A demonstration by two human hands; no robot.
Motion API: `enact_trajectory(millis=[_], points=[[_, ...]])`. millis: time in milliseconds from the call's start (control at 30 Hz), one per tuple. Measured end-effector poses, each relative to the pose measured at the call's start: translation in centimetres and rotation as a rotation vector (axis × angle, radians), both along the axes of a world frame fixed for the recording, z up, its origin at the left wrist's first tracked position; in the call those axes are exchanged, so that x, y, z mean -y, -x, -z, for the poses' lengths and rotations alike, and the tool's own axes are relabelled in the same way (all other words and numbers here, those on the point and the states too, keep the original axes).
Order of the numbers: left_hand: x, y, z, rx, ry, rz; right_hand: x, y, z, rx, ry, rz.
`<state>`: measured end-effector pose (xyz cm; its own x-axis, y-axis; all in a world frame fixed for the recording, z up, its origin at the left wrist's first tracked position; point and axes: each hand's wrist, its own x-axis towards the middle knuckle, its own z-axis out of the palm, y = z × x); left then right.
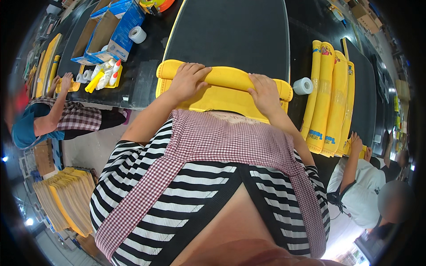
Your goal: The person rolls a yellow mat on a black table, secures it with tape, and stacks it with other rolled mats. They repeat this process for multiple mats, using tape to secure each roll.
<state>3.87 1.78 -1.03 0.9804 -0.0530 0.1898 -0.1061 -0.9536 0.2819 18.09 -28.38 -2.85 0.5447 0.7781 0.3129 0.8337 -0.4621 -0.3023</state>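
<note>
— What are the hands on?

— A yellow mat (222, 91), partly rolled, at the near edge of the black bench (235, 31). The roll lies crosswise along the mat's far side; the flat part hangs toward the person.

— And the fingers?

— The left hand (186, 80) lies over the left part of the roll, fingers (197, 71) bent down across its top, pressing rather than closing round it. The right hand (265, 94) sits on the right part, fingers (257, 82) curled over the roll the same way. Neither hand is shut into a full grasp.

— What lies near?

— A white tape roll (303, 85) stands just beside the roll's right end. Further right, a row of rolled yellow mats (330, 95) lies side by side toward the bench's right edge. Toward the far left corner, a second tape roll (137, 34) lies beside open blue cartons (108, 31), and a yellow tray of glue bottles (103, 75) sits near the left edge.

— Anyone else?

— A person in a checked apron (66, 116) at the left edge, hand on the bench, and another person in white (361, 181) at the right.
</note>
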Motion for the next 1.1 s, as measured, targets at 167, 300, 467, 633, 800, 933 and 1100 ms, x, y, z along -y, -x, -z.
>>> enact_trajectory(millis=[167,300,467,633,800,933,1100], points=[[1.9,2.8,0.3,-0.024,-0.028,-0.030,0.7,2.9,-0.4,-0.011,0.021,-0.040],[3.2,3.7,1.0,0.024,-0.085,-0.049,0.5,4.0,0.6,0.086,0.010,-0.064],[3.0,3.0,0.5,-0.063,-0.068,-0.002,0.5,3.9,0.4,-0.087,0.066,-0.117],[1.8,2.7,0.8,0.142,-0.103,0.173,0.7,3.4,0.3,-0.043,0.043,-0.177],[3.5,3.8,-0.6,-0.045,-0.032,0.091,0.7,3.8,-0.5,-0.003,0.047,-0.195],[4.2,3.9,-0.6,-0.117,-0.013,-0.005,0.8,4.2,-0.7,-0.075,0.106,-0.195],[4.5,4.4,0.1,-0.096,0.055,-0.082,0.8,5.0,-1.2,-0.242,0.123,-0.162]])
